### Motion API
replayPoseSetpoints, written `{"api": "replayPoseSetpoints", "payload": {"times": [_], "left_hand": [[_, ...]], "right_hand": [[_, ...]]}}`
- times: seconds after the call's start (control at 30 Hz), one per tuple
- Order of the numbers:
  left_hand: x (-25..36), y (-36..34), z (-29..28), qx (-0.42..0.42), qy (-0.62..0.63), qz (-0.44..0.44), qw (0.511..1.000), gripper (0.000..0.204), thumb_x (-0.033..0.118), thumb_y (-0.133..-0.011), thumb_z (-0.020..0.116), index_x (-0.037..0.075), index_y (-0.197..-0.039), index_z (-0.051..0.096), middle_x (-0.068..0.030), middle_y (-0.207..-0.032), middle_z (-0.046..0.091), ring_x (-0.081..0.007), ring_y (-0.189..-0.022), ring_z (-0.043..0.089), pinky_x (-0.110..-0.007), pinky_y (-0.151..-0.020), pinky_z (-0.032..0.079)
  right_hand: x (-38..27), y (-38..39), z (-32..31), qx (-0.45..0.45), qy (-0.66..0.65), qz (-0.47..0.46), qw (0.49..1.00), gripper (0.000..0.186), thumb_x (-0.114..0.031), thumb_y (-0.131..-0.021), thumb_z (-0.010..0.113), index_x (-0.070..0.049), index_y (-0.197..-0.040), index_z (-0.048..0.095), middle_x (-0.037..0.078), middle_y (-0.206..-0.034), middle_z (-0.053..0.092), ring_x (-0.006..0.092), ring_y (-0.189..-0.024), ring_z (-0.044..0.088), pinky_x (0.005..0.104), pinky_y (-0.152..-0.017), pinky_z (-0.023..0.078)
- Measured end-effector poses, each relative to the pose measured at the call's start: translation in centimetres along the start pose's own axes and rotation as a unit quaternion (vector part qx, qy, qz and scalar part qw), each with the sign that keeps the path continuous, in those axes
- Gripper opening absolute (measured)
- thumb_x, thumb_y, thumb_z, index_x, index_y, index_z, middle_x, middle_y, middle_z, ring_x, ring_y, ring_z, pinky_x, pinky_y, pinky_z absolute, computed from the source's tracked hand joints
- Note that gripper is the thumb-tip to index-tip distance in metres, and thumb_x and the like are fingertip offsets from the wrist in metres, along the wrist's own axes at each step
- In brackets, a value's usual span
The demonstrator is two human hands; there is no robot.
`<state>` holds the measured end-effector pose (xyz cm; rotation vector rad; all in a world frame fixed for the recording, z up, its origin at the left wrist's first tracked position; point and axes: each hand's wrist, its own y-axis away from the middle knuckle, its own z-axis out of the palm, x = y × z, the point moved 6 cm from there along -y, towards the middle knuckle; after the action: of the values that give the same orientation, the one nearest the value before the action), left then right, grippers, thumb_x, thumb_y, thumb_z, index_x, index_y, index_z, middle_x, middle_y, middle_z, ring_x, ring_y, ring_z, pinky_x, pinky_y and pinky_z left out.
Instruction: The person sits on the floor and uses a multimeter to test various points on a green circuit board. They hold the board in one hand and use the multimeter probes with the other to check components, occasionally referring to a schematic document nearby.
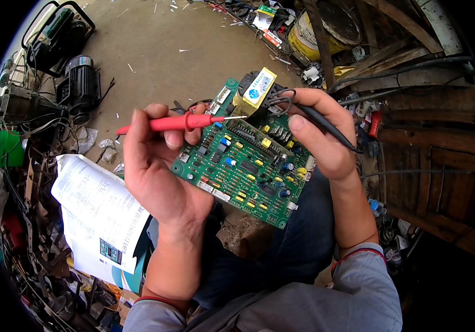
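A green circuit board (237, 191) is held up over my lap, tilted, its component side facing me. My left hand (157, 180) grips a red test probe (165, 124) between thumb and fingers, and its palm lies by the board's left edge. The probe's bare metal tip is at the base of a yellow-wrapped transformer (258, 91); whether it touches, I cannot tell. My right hand (334, 146) is closed around the board's upper right side, with a black test probe (323, 124) lying between thumb and fingers. That probe's tip is hidden. Dark wires loop beside the transformer.
Printed sheets (96, 210) lie at my left over a heap of metal scrap. Farther left are a black motor (79, 80) and a framed machine (57, 36). A yellow bucket (309, 39) stands at the far right, near wooden slats (431, 144). Concrete floor (160, 55) stretches ahead.
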<state>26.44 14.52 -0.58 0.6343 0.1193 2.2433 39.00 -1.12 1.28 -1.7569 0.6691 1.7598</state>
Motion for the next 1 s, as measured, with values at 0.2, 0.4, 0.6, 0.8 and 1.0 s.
{"api": "replayPoseSetpoints", "payload": {"times": [0.2,0.4,0.6,0.8,1.0], "left_hand": [[0.2,0.1,0.0,0.0,-0.019,0.014,1.0,0.031,0.026,-0.097,0.042,0.0,-0.091,0.058,-0.0032,-0.06,0.047,-0.0184,-0.061,0.051,-0.045,-0.096,0.045],[0.1,0.1,0.3,-0.011,-0.005,0.012,1.0,0.031,0.026,-0.097,0.042,0.0,-0.09,0.058,-0.0029,-0.06,0.048,-0.0179,-0.06,0.051,-0.044,-0.096,0.045],[0.1,0.0,0.1,0.004,-0.036,0.028,0.999,0.031,0.026,-0.097,0.044,0.0,-0.088,0.058,-0.0028,-0.058,0.045,-0.0181,-0.058,0.049,-0.046,-0.096,0.045],[0.1,-0.4,-0.2,0.014,-0.025,0.018,0.999,0.029,0.025,-0.096,0.045,0.0,-0.088,0.057,-0.0025,-0.057,0.044,-0.0183,-0.057,0.048,-0.047,-0.097,0.044],[-0.1,-1.0,-0.6,-0.013,-0.011,-0.013,1.0,0.028,0.024,-0.096,0.045,0.001,-0.088,0.057,-0.0018,-0.058,0.045,-0.0184,-0.059,0.049,-0.046,-0.1,0.042]], "right_hand": [[-0.4,0.1,-0.3,0.0,0.033,-0.011,0.999,0.032,-0.005,-0.086,0.061,0.006,-0.116,0.056,0.009,-0.107,0.064,0.0122,-0.099,0.059,0.0256,-0.089,0.045],[-1.0,0.1,-0.3,0.0,0.033,-0.039,0.999,0.032,-0.006,-0.086,0.06,0.006,-0.115,0.056,0.012,-0.107,0.064,0.0155,-0.102,0.06,0.0274,-0.091,0.045],[-1.2,0.2,-0.5,-0.002,0.028,-0.03,0.999,0.032,-0.007,-0.086,0.061,0.006,-0.115,0.056,0.012,-0.105,0.064,0.0144,-0.099,0.06,0.0265,-0.09,0.045],[-1.5,0.2,-0.6,-0.004,0.048,-0.055,0.997,0.032,-0.009,-0.087,0.06,0.006,-0.115,0.057,0.011,-0.103,0.065,0.0137,-0.097,0.06,0.0258,-0.088,0.046],[-0.6,0.3,-0.9,0.013,-0.066,-0.012,0.998,0.031,-0.012,-0.089,0.058,0.005,-0.114,0.058,0.012,-0.104,0.065,0.0153,-0.1,0.061,0.0263,-0.087,0.047]]}}
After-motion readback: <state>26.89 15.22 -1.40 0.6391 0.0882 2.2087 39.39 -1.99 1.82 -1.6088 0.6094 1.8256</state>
